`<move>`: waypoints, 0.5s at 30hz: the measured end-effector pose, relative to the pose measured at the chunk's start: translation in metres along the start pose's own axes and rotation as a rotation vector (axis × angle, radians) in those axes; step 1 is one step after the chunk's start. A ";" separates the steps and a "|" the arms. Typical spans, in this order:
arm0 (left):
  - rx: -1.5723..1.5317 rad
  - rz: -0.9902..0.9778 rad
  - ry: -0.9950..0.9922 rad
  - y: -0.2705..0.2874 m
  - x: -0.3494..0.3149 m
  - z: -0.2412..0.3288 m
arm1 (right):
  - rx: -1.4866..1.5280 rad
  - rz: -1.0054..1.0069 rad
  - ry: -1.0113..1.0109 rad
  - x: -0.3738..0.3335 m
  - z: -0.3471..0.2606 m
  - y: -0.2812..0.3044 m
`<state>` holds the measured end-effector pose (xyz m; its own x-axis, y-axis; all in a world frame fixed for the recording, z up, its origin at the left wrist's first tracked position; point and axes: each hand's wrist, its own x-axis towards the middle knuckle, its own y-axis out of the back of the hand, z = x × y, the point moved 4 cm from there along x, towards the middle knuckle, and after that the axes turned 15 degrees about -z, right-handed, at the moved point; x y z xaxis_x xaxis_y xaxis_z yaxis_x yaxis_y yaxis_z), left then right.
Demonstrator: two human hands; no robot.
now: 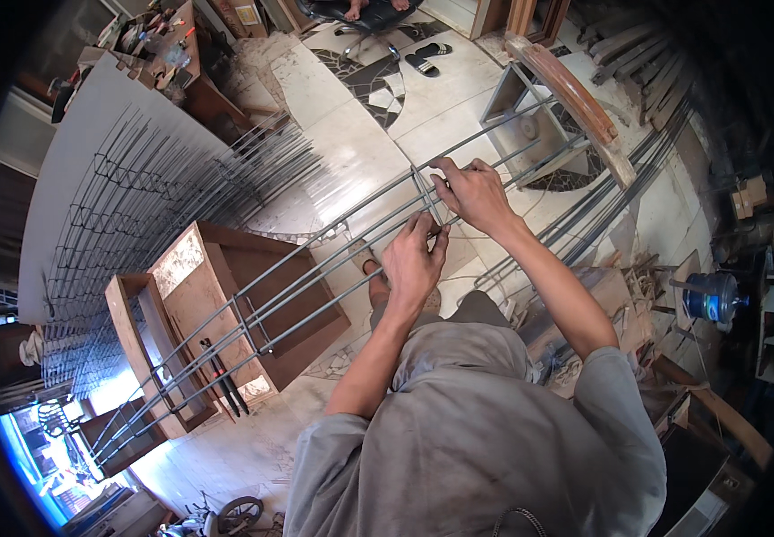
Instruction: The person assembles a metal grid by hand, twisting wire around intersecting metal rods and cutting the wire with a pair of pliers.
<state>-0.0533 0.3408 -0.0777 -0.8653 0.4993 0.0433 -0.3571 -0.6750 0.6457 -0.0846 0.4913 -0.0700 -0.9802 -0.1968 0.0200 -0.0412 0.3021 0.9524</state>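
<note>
A long cage of thin steel rebar rods (320, 267) runs slantwise in front of me, from lower left to upper right. A bent steel stirrup (423, 185) crosses the rods near my hands. My left hand (412, 261) is closed at the stirrup's near end, thumb and fingers pinched together. At the far side of the same stirrup, my right hand (478, 195) has its fingers curled in; whatever small thing its fingertips hold is hidden. Another stirrup (249, 324) sits farther left on the rods. Pincers with black and red handles (222, 376) lie beneath the rods at left.
A wooden box (212, 295) and wooden frame (136, 353) stand under the cage's left part; a curved wooden piece (575, 98) is at its right end. Many finished rebar cages (136, 206) lean at left. Loose rods (584, 224) lie right. Sandals (427, 59) and another person's feet (374, 9) are ahead.
</note>
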 end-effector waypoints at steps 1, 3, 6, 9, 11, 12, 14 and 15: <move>0.017 -0.001 0.003 0.000 0.000 0.000 | 0.007 0.077 0.039 -0.001 -0.001 -0.001; 0.037 -0.001 0.006 -0.003 0.000 0.003 | 0.007 0.228 0.113 -0.008 -0.001 0.000; -0.005 -0.055 0.055 -0.009 0.002 -0.004 | -0.089 0.232 0.056 -0.016 -0.006 0.000; -0.016 -0.086 0.150 -0.003 0.003 -0.003 | 0.062 0.481 -0.054 -0.042 -0.015 0.011; -0.047 -0.082 0.141 0.000 0.005 0.000 | 0.345 0.583 -0.255 -0.074 -0.002 -0.011; -0.044 -0.084 0.152 0.002 0.006 0.001 | 0.612 0.546 -0.389 -0.091 0.004 -0.038; -0.068 -0.098 0.162 0.001 0.007 0.002 | 1.432 0.420 -0.507 -0.104 0.008 -0.083; -0.092 -0.107 0.161 0.001 0.008 0.000 | 1.986 0.309 -0.463 -0.104 0.000 -0.100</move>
<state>-0.0603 0.3440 -0.0772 -0.8630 0.4826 -0.1495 -0.4746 -0.6730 0.5673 0.0210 0.4818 -0.1673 -0.9468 0.1508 -0.2843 0.3032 0.7138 -0.6313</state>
